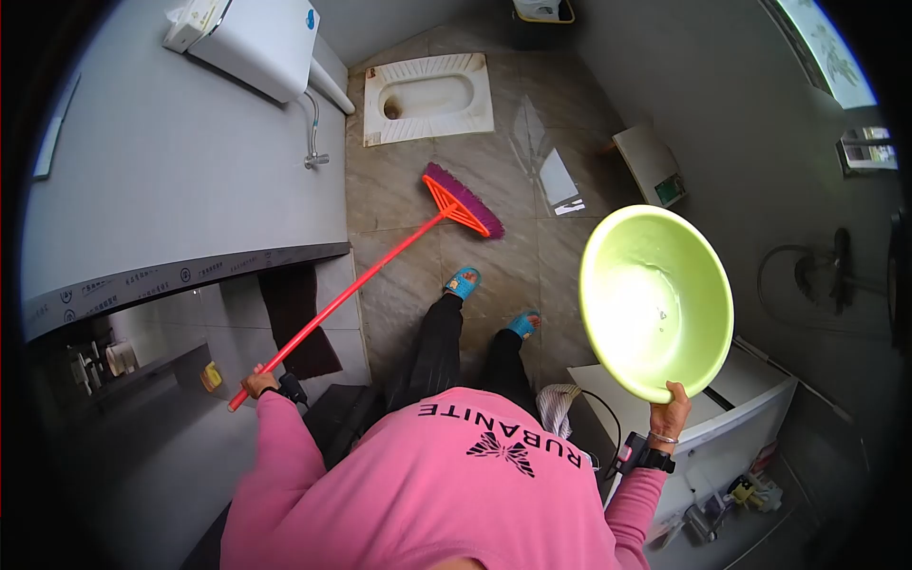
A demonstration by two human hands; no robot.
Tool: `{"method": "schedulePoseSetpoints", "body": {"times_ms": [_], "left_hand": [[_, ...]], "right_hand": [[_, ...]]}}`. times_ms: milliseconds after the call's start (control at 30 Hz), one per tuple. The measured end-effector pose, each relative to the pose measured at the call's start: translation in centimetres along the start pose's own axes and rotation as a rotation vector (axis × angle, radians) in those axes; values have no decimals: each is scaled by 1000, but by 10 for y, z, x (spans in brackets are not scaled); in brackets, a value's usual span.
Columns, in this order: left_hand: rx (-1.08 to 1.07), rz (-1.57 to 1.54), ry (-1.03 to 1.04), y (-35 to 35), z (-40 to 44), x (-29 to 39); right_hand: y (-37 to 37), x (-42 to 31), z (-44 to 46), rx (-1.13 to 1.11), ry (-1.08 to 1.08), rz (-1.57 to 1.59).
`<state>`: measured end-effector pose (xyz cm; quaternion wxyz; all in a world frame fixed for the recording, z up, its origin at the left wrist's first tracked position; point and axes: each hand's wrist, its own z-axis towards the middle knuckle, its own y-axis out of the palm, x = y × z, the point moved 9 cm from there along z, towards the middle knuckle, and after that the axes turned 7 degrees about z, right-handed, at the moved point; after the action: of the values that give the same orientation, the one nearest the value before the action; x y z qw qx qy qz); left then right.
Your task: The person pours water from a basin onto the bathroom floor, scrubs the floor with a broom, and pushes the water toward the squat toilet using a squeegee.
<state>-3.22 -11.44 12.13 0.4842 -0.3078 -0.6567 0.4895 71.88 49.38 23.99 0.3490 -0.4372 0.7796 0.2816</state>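
Head: left hand [259, 382] clenched round diagonal broom [328, 313], bristles [468, 196] forward; right hand [671, 410] gripping basin [655, 304].

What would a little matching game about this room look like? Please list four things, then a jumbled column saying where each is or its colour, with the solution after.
1. broom
2. basin
3. sandals
4. squat toilet

A. blue
B. held by the right hand
C. set in the floor
D. held by the left hand

Pairs: 1-D, 2-B, 3-A, 4-C
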Motion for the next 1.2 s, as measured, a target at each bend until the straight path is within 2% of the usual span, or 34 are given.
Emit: {"method": "schedulePoseSetpoints", "body": {"times_ms": [100, 167, 333, 400, 433, 500, 633, 667, 767, 833, 967, 1000, 1067, 1167, 1200], "left_hand": [[-45, -463, -348, 20, -13, -65], [-53, -673, -502, 35, -22, -93], [-32, -796, -633, 45, -39, -144], [-34, -1140, -973, 57, -63, -158], [-23, -1136, -982, 55, -67, -158], [153, -1095, -1128, 50, -84, -166], [131, -1072, -1164, 42, -96, -159], [135, -1068, -1163, 42, -94, -156], [118, -1093, -1185, 40, -90, -155], [98, -1097, -1078, 40, -80, -150], [114, -1189, -1104, 56, -56, -173], [172, -1167, -1101, 54, -55, -167], [223, -1149, -1101, 55, -57, -143], [113, -1088, -1123, 71, -86, -65], [48, -1228, -1079, 85, -87, -42]], "right_hand": [[48, 11, 42, -105, -131, -279], [101, 25, 52, -152, -106, -415], [190, 111, 102, -283, -70, -694], [224, 154, 115, -303, -40, -788], [241, 175, 116, -286, -9, -847], [267, 217, 123, -253, 25, -770], [274, 284, 158, -92, 29, -888], [268, 292, 170, -51, -35, -948], [240, 291, 181, 175, -97, -997], [215, 286, 190, 237, -48, -975], [142, 271, 223, 404, 41, -943], [119, 273, 241, 363, -47, -873], [113, 249, 235, 369, -64, -864], [112, 219, 225, 330, -37, -907], [120, 209, 214, 280, -17, -923]]}}
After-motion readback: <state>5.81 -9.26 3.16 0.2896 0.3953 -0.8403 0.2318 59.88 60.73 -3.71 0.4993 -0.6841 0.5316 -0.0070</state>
